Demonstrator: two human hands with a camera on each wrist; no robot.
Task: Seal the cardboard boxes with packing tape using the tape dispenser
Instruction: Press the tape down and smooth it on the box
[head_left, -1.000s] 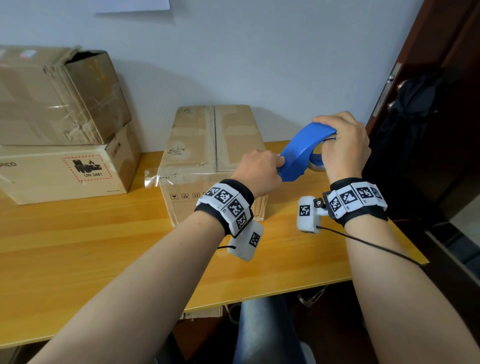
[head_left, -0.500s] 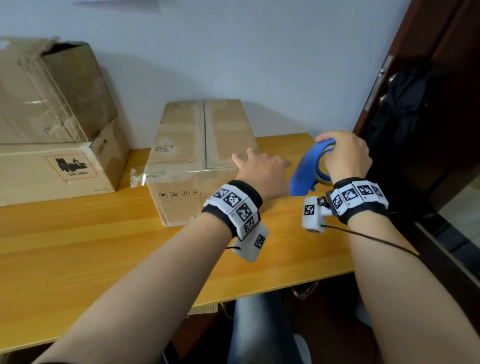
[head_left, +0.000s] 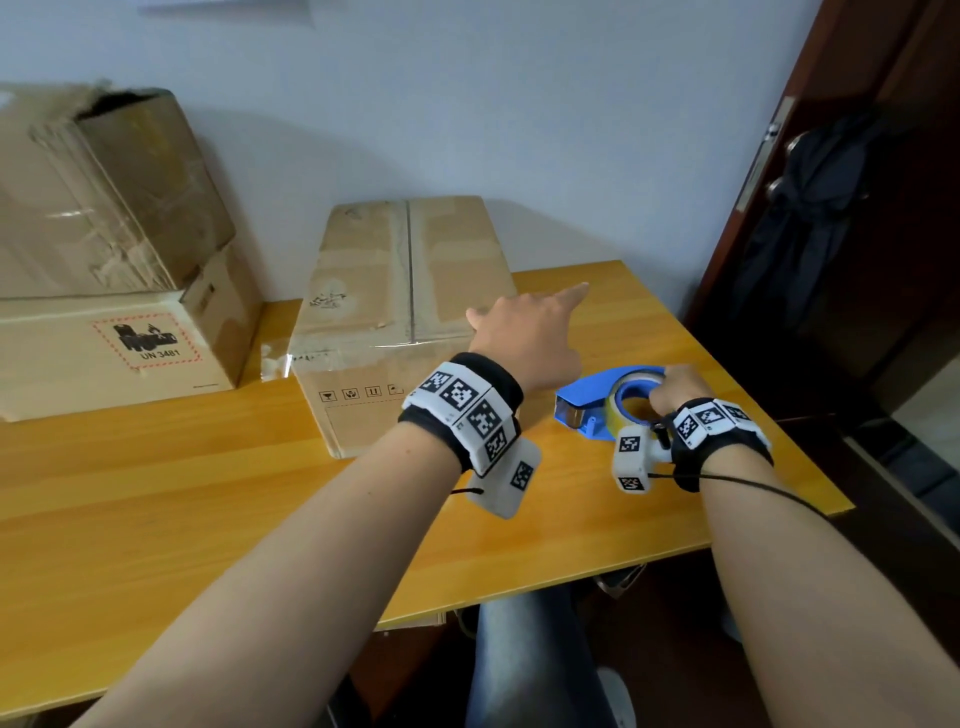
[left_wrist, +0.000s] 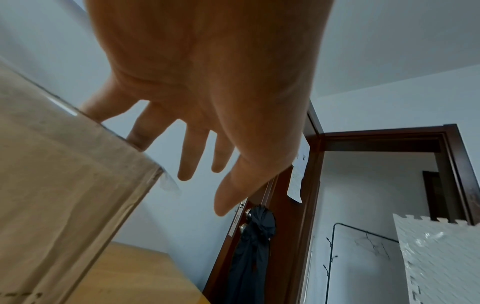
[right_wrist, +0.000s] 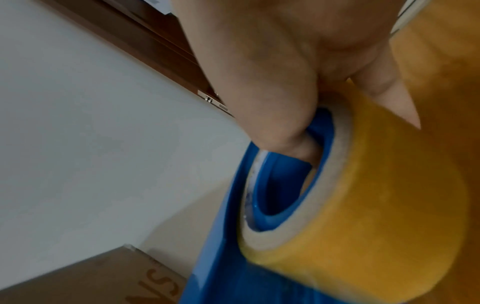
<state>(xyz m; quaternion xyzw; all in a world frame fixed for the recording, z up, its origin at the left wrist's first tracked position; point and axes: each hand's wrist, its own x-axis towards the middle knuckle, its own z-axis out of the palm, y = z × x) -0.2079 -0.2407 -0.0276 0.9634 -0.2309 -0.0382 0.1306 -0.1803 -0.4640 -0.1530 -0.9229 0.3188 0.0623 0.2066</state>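
Observation:
A closed cardboard box (head_left: 400, 291) lies on the wooden table (head_left: 156, 499) against the wall, with tape along its top seam and front edge. My left hand (head_left: 524, 332) hovers flat over the box's right front corner (left_wrist: 78, 164), its fingers (left_wrist: 187, 156) spread straight and holding nothing. Right of the box, the blue tape dispenser (head_left: 597, 402) with its yellowish tape roll (right_wrist: 376, 205) lies on its side on the table. My right hand (head_left: 675, 389) grips it, with fingers hooked into the roll's core (right_wrist: 280, 185).
Two stacked cardboard boxes, the lower (head_left: 114, 348) and the upper (head_left: 104, 192), stand at the back left. A dark wooden door (head_left: 857, 234) with a dark bag hung on its handle (left_wrist: 254, 236) borders the table's right side. The table's front edge (head_left: 519, 592) is near my legs.
My right hand has lowered the dispenser from the air down onto the table. My left hand has let go of the dispenser's front and spread flat over the box's right corner.

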